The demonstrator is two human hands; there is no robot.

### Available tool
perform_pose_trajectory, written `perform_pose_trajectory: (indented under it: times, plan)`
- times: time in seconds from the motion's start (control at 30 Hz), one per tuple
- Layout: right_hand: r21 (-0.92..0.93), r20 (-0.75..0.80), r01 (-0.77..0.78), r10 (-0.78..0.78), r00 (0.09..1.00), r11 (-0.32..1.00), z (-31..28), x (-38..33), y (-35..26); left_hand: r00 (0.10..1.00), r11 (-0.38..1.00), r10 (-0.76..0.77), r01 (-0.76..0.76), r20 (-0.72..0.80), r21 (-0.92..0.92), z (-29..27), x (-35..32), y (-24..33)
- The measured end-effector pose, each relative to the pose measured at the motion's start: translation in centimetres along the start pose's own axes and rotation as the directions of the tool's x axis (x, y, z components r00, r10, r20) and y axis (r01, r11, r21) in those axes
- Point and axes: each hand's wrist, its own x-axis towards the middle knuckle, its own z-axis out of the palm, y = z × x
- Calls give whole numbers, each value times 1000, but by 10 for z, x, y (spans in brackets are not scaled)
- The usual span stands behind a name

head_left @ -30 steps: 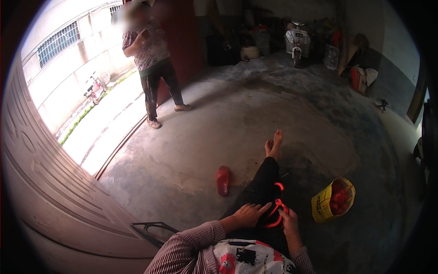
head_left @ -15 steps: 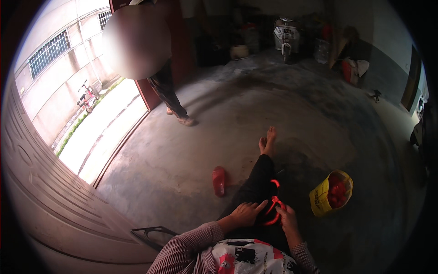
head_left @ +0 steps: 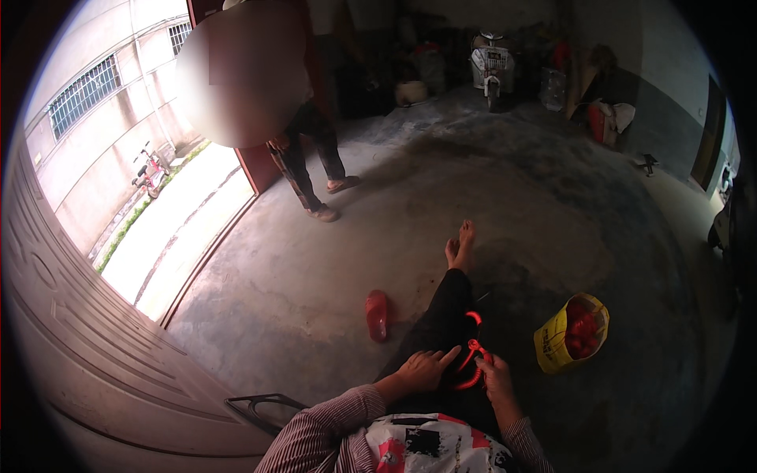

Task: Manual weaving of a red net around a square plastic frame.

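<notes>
A glossy red, ribbed cord-like piece lies curved over my dark-trousered leg, with a small knot or ring shape near its middle. My right hand is closed around one end of it, thumb on top. To its left, my left hand rests on the leg, one finger stretched out toward the red piece; its other fingers are partly hidden. A patterned white, red and black cloth covers my lap.
A yellow bag with red items inside stands on the floor at right. A red slipper lies left of my bare foot. Another person stands near the doorway; a scooter is at the back.
The other person has stepped further into the room, to the right, and both their legs now show. My hands and the red piece have barely moved.
</notes>
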Motion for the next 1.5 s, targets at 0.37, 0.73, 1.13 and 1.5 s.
perform_pose_trajectory:
  times: [0.37, 0.73, 1.13, 1.5]
  plan:
    - [-26, -4, -44, 44, 999, 999, -9, 3, 7, 999, 1000, 11, -12, -47, -12, 4, 0, -3]
    - [5, -6, -16, 16, 1000, 1000, -9, 5, 11, 999, 1000, 9, -9, -46, -4, 5, 0, -3]
    - [27, -4, -36, 36, 999, 999, -6, 3, 6, 999, 1000, -4, 4, -37, -11, 4, 2, -3]
    - [19, 2, -38, 38, 999, 999, -10, 4, 9, 999, 1000, -12, 11, -35, -22, 4, 2, -3]
